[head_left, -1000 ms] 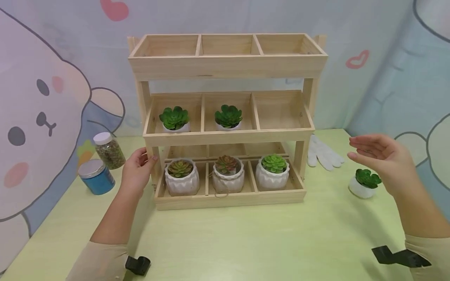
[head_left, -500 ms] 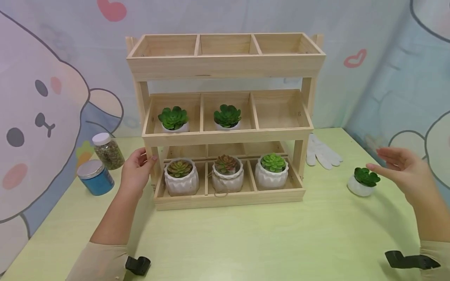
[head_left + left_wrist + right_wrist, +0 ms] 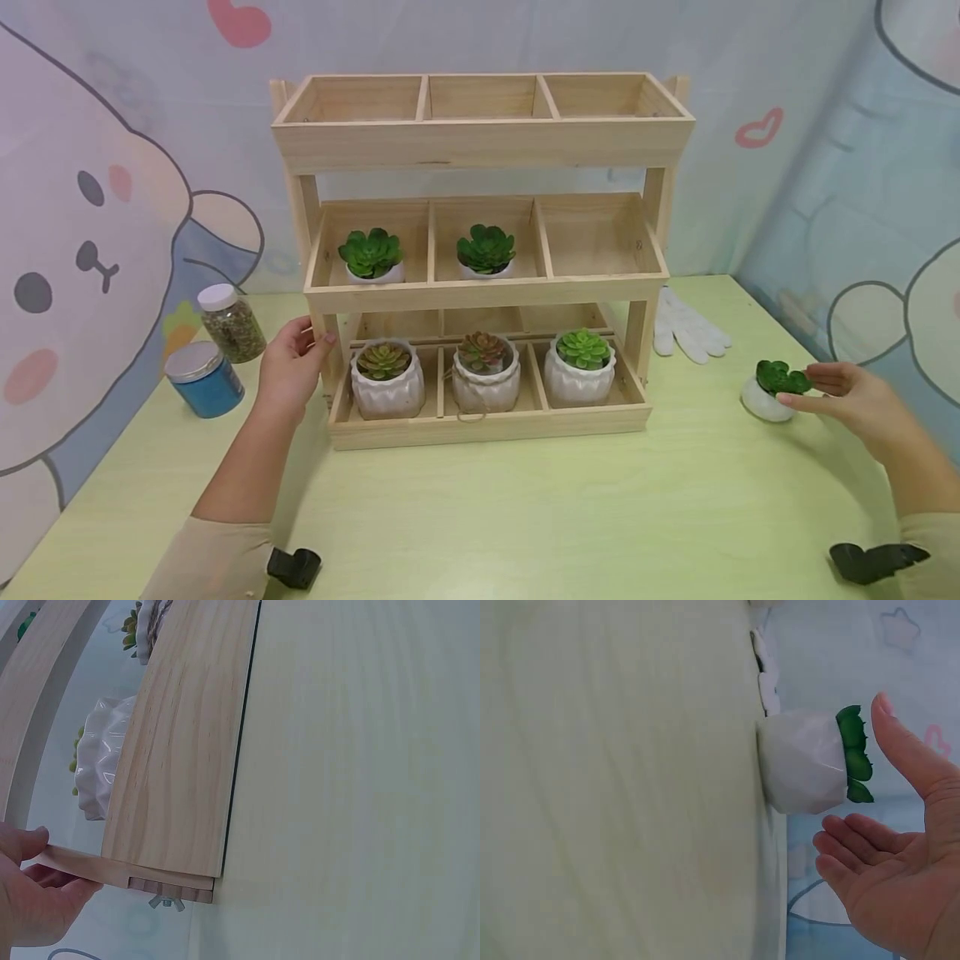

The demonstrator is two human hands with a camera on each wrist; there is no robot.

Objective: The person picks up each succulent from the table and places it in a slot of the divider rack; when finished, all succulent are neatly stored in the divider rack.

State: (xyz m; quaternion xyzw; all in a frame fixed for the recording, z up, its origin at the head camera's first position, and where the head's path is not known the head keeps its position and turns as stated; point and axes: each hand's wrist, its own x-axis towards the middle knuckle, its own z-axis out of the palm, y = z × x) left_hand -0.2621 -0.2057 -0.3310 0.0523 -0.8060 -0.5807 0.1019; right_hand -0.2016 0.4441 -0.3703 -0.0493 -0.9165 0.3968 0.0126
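A three-tier wooden plant stand (image 3: 480, 146) stands on the table. My left hand (image 3: 291, 367) holds its left upright, and in the left wrist view the thumb and fingers (image 3: 37, 904) lie on either side of that wooden edge. At the right, a small green succulent in a white pot (image 3: 763, 402) sits upright on the table. Beside it is my right hand (image 3: 862, 412), thumb and fingers spread apart. The right wrist view shows a gap between this hand and the white pot (image 3: 806, 761).
Two similar potted succulents (image 3: 486, 250) occupy the middle tier's left and centre compartments. Three larger white pots (image 3: 388, 392) fill the bottom tier. A jar of dried bits (image 3: 234, 327) and a blue jar (image 3: 206, 383) stand left; white gloves (image 3: 686, 327) lie behind right.
My right hand has moved to the right and then down, coming beside the small potted succulent. The left hand stays on the stand's upright.
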